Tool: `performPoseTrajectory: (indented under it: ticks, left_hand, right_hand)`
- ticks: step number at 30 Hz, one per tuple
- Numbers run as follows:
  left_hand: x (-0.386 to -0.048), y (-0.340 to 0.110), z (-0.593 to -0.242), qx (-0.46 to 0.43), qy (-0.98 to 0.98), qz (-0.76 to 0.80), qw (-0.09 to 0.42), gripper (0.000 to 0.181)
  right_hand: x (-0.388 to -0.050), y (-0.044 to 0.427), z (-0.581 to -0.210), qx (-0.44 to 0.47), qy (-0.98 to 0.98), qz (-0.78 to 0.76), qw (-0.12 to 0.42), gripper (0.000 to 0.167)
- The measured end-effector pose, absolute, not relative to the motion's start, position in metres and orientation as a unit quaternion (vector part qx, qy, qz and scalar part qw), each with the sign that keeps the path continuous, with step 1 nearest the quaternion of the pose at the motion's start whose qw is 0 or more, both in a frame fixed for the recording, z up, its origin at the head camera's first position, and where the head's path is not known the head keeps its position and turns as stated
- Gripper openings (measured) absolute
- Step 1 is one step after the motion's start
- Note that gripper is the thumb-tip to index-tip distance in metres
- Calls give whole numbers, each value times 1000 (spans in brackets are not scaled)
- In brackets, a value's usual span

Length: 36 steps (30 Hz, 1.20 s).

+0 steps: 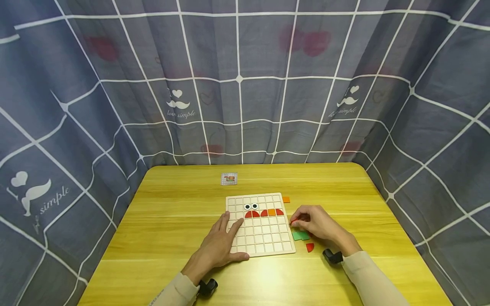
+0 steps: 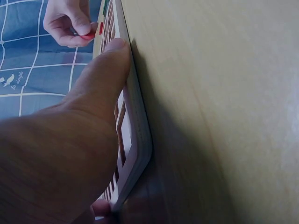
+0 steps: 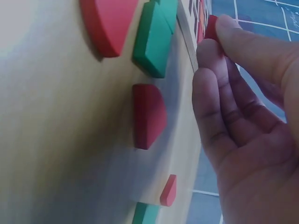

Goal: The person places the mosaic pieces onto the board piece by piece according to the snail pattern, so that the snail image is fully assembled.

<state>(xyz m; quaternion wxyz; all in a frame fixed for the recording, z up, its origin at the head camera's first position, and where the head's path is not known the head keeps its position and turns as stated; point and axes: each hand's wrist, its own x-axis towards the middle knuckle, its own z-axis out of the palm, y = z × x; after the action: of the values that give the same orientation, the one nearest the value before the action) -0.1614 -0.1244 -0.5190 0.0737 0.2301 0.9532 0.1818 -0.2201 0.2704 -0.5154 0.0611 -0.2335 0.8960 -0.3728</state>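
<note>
A pale wooden grid board [image 1: 264,238] lies on the table, with two round eye pieces [image 1: 251,207], several red quarter-circle pieces [image 1: 252,214] and one orange square [image 1: 272,212] set in its cells. My left hand [image 1: 217,242] rests on the board's left edge with fingers spread, its thumb along the near edge. Just off the board's right edge, my right hand [image 1: 317,222] pinches a small red piece [image 3: 211,28] between thumb and fingertips. Green pieces [image 1: 300,235] and a red quarter-circle piece [image 1: 310,247] lie on the table beneath and beside that hand.
Behind the board lies a small picture card [image 1: 229,179]. An orange piece [image 1: 286,199] sits by the board's upper right corner. More red and green pieces [image 3: 145,212] show in the right wrist view. A grey checked curtain [image 1: 214,102] surrounds the table's back and sides.
</note>
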Motion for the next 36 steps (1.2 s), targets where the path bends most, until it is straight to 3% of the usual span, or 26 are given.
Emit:
performPoseTrajectory:
  ticks: [15,36]
  left_hand:
    - [-162,-125,-521,235,953,180,72,116]
    - [-161,-124,-522,227,955,179,73,117]
  right_hand:
    - [-233,250,-516,-280,890,-358,30,12]
    - [-241,243,-516,-306,907,-287,29,14]
